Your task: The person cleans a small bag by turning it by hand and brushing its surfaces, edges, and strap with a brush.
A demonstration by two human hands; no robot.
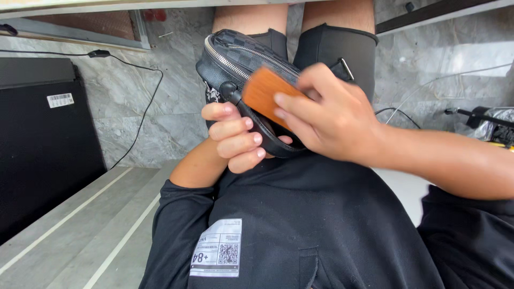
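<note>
A small black checkered bag (235,56) with a silver zipper rests on my lap above my black shorts. My left hand (235,136) curls around the bag's black strap at its near end and holds it. My right hand (326,115) grips a brown wooden brush (262,91) and presses it against the bag's near side. The brush's bristles are hidden under the wood and my fingers.
A black box (43,144) with a white label stands at the left on the grey marble floor (123,118). A black cable (144,107) runs across the floor. More cables and a crinkled foil object (495,126) lie at the right. Pale grey steps (80,225) at lower left.
</note>
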